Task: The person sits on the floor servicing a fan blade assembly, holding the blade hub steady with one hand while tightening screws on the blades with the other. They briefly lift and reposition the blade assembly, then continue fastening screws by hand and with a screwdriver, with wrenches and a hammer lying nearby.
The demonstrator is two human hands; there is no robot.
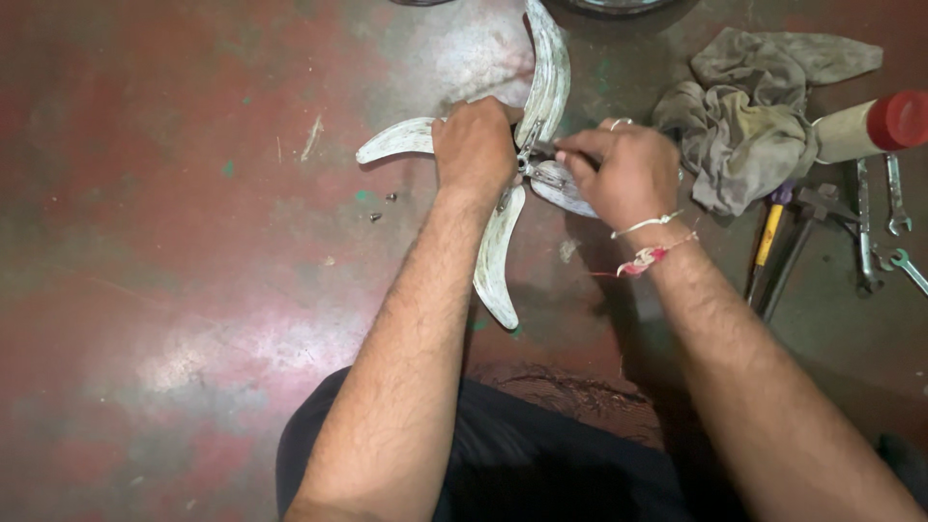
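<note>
Pressing down near the hub, the left hand closes over the middle of a white fan rotor that lies flat on the red floor. Its fingers curl around the hub, so the hand is shut on the rotor and pins it in place.

4 curved blades spread from that hub. 1 blade runs up and away from the person, 1 points left, 1 comes back toward the person's lap, and the 4th lies under the right hand. The away and toward blades make the long line of the rotor, almost straight ahead of the body.

The right hand sits just to the right of the hub, fingers pinched narrowly on a thin metal part or tool that reaches left into the hub; what it is exactly is too small to tell. So the hub lies between the 2 hands, touching the left one and just left of the right fingertips.

A few small screws lie on the floor left of the rotor, nearer the left hand. A grey rag, a red-capped can, a yellow-handled tool and spanners lie to the right, nearer the right hand but well apart from it.
</note>
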